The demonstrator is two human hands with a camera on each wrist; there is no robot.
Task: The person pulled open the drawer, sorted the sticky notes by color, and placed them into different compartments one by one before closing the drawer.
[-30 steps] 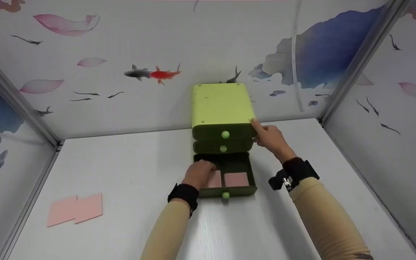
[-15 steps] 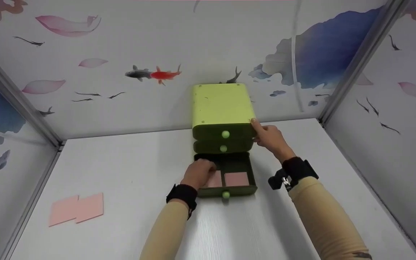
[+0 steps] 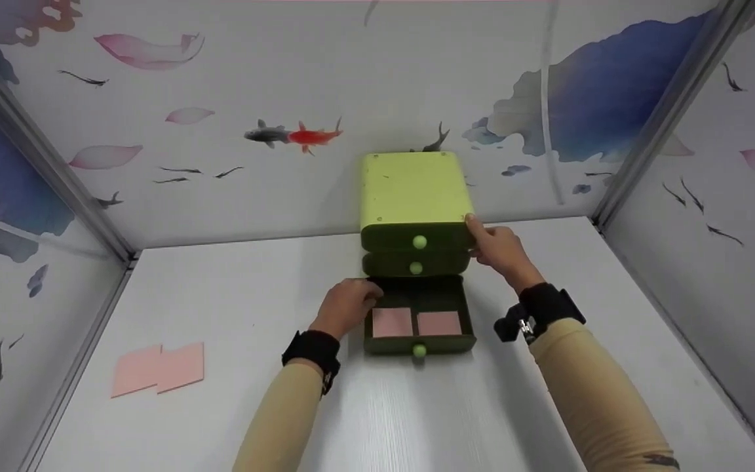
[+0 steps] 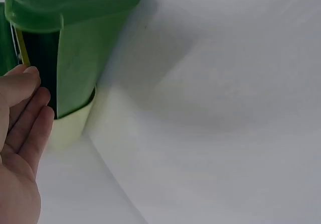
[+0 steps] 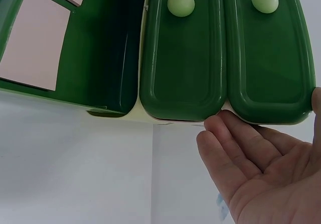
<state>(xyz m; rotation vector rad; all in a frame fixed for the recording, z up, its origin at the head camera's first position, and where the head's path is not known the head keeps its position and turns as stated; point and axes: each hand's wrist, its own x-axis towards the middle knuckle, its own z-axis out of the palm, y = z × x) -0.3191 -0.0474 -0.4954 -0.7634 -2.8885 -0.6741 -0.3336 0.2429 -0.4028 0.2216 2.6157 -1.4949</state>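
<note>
A light-green drawer cabinet point(image 3: 413, 187) with dark-green drawer fronts stands against the back wall. Its bottom drawer point(image 3: 387, 347) is pulled out, and a divider splits it. Two pink squares lie in the front of it, one left point(image 3: 391, 322) and one right point(image 3: 440, 323). My left hand point(image 3: 345, 305) is at the drawer's left rim, fingers loosely bent and nothing seen between them in the left wrist view. My right hand point(image 3: 499, 252) holds the cabinet's front right corner, thumb at the top edge and fingers against the side. The upper two drawers, with round pale knobs, are pushed in.
On the white table point(image 3: 253, 406), at the left, lie two overlapping pink squares point(image 3: 181, 367). White panels point(image 3: 286, 65) printed with fish and petals enclose the table at the back and both sides, joined by metal corner posts.
My left hand has come up and left out of the drawer's left compartment to its rim, uncovering the pink square there. My right hand stays on the cabinet. The head view has shifted slightly.
</note>
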